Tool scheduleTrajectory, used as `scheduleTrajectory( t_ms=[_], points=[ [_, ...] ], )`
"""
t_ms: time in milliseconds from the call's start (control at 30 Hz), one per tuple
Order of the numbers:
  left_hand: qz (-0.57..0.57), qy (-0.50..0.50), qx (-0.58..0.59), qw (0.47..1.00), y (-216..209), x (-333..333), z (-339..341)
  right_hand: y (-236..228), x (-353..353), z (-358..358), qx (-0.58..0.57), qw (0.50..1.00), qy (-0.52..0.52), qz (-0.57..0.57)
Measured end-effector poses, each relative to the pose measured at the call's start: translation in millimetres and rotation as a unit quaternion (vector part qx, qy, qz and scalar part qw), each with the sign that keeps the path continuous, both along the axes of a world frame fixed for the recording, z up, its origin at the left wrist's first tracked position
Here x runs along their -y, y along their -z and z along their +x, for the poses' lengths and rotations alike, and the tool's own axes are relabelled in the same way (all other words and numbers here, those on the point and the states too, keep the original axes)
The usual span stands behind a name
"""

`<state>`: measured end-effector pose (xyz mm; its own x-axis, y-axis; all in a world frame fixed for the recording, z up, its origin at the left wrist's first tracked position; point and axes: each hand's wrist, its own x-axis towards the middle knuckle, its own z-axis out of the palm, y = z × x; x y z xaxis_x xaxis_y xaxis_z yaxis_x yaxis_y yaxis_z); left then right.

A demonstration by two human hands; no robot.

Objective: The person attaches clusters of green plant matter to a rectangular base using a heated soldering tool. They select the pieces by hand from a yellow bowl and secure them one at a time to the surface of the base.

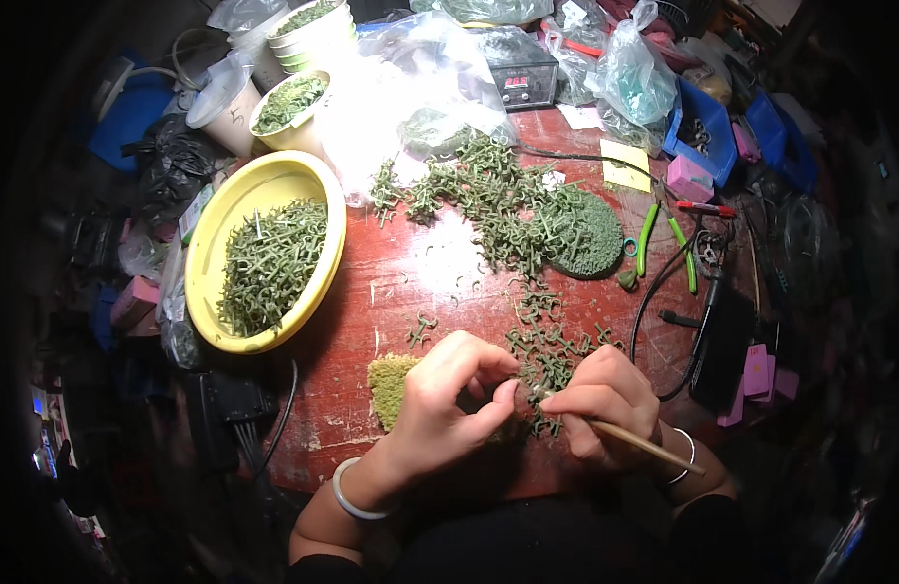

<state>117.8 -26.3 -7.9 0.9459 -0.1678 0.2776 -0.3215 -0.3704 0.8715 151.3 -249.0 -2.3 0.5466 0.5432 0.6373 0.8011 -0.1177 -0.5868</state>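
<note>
My right hand [605,397] grips a thin wooden stick [649,447] like a pen. The stick's far end slopes toward my right wrist, and its working tip is mostly hidden by the fingers. Just left of it, my left hand [451,394] is closed with thumb and forefinger nearly together; whatever they pinch is too small to make out. Small dark green branched pieces [547,368] lie spread on the table between and beyond both hands. Partly under my left hand sits a yellow-green rough pad [389,386].
A tilted yellow basin [333,204] of green pieces stands at left. Farther back are a green heap [488,200], a round green textured pad [588,234] and a box with a red display [521,78]. Green-handled pliers [647,238], a cable and blue bins [701,141] lie at right.
</note>
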Motion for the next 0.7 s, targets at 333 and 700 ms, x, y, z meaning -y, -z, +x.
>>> scheduleTrajectory(
  t_ms=[333,700],
  points=[
    [-0.016,-0.007,-0.007,1.0,6.7,-7.8,0.1,2.1,-8.7,-0.6,-0.032,0.999,0.018,-0.001],
    [-0.071,-0.043,-0.079,0.993,63.5,-21.4,-3.0,14.5,-6.9,-4.1,-0.056,0.996,-0.026,0.056]
  ],
)
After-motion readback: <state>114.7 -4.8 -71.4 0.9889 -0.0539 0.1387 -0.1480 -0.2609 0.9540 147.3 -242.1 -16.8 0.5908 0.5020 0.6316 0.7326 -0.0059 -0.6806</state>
